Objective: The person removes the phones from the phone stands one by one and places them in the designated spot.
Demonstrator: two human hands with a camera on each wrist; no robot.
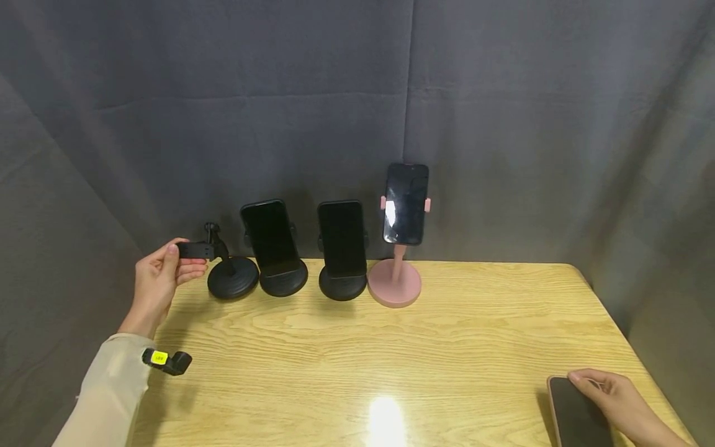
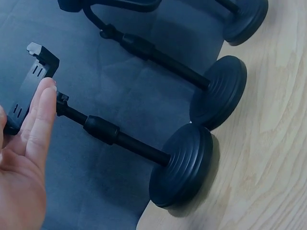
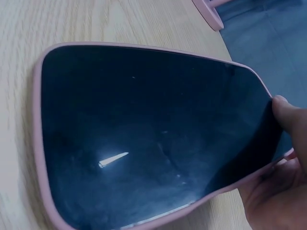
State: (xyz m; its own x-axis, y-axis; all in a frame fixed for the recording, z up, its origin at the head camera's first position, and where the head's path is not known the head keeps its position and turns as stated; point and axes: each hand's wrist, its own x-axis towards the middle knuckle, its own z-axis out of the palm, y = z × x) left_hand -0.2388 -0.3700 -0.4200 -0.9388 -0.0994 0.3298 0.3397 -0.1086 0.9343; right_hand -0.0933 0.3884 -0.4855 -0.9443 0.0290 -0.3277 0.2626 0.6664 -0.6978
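Note:
At the far left of the table my left hand [image 1: 159, 276] pinches the clamp [image 1: 194, 250] of a black phone stand, thumb in front and fingers behind. That stand's round base [image 2: 180, 165] rests on the wood, and its clamp [image 2: 29, 93] holds no phone. At the near right my right hand [image 1: 617, 400] grips the top end of a phone in a pink case [image 1: 581, 413]. In the right wrist view the thumb lies at the edge of this phone [image 3: 153, 129], its dark screen facing up. Whether the phone touches the table I cannot tell.
Two black stands holding black phones, a left one [image 1: 270, 239] and a middle one [image 1: 342, 239], stand along the back edge. Right of them a pink stand [image 1: 394, 285] holds another phone [image 1: 406, 205]. Grey curtains [image 1: 503, 124] hang behind and beside the wooden table [image 1: 335, 347].

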